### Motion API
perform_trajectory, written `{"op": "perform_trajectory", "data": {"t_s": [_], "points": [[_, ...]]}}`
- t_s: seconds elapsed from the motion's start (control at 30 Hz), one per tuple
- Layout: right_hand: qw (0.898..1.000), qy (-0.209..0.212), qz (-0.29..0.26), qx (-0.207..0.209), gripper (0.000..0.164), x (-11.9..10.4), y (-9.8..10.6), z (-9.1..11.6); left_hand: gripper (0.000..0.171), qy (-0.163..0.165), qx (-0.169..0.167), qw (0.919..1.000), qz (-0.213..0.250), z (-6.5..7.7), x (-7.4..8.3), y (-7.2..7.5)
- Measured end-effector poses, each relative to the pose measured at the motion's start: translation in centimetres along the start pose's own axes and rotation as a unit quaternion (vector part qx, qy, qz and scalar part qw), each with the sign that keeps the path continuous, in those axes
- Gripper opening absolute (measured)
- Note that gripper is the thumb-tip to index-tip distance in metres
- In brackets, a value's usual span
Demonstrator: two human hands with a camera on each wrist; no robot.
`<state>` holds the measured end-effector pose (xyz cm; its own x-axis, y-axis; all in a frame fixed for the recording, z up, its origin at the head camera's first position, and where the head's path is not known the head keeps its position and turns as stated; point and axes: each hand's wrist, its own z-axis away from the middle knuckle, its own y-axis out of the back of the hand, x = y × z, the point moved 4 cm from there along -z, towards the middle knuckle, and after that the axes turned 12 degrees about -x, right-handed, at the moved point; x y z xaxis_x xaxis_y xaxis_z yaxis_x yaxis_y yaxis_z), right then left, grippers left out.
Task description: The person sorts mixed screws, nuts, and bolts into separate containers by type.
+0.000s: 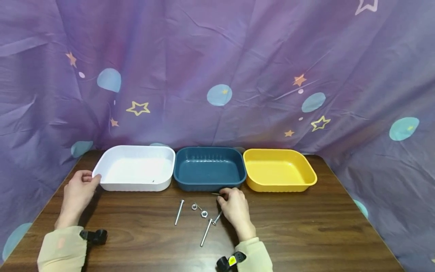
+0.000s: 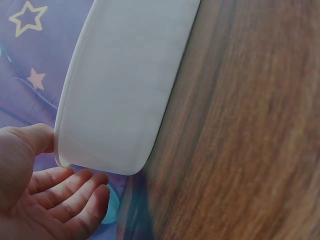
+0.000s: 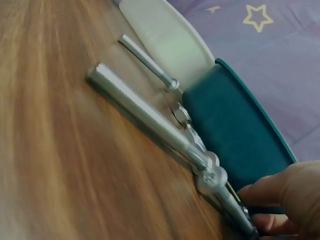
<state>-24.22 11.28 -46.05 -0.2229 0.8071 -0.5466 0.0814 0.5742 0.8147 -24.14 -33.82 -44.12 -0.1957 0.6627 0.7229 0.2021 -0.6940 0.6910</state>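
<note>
In the head view, the left hand (image 1: 77, 194) grips the near left corner of a white tray (image 1: 132, 187), beside a blue tray (image 1: 200, 186) and a yellow tray (image 1: 278, 188). The right hand (image 1: 235, 207) pinches a thin metal piece (image 1: 215, 193) just before the blue tray. Bolts (image 1: 179, 212) and nuts (image 1: 204, 214) lie on the tabletop (image 1: 306, 226). A yellow label (image 1: 232, 260) by the right sleeve (image 1: 253, 255) is too small to read.

The left wrist view shows thumb at rim, fingers bent by the end wall.

In the right wrist view, fingertips are close to a bolt; contact is unclear.
</note>
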Motion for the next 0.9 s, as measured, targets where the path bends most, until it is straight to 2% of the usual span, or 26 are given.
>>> {"op": "perform_trajectory", "data": {"t_s": [0.2, 0.37, 0.53, 0.9], "points": [[0.998, -0.061, 0.009, -0.001, 0.010, -0.1, -0.6, 0.2, 0.047, 0.001, -0.004, 1.0000, 0.000, 0.0, 0.0, -0.1], [0.996, -0.092, 0.003, -0.010, 0.009, -0.1, -1.0, 0.0, 0.046, 0.001, -0.002, 1.0000, 0.003, 0.0, 0.0, 0.1], [0.997, -0.079, -0.006, -0.001, 0.011, -0.1, -1.0, 0.1, 0.047, 0.001, -0.001, 1.0000, 0.005, 0.1, 0.0, 0.1], [0.994, -0.053, -0.095, -0.002, 0.010, 0.8, -0.1, -0.1, 0.047, 0.004, -0.003, 1.0000, 0.002, 0.0, -0.1, 0.0]]}}
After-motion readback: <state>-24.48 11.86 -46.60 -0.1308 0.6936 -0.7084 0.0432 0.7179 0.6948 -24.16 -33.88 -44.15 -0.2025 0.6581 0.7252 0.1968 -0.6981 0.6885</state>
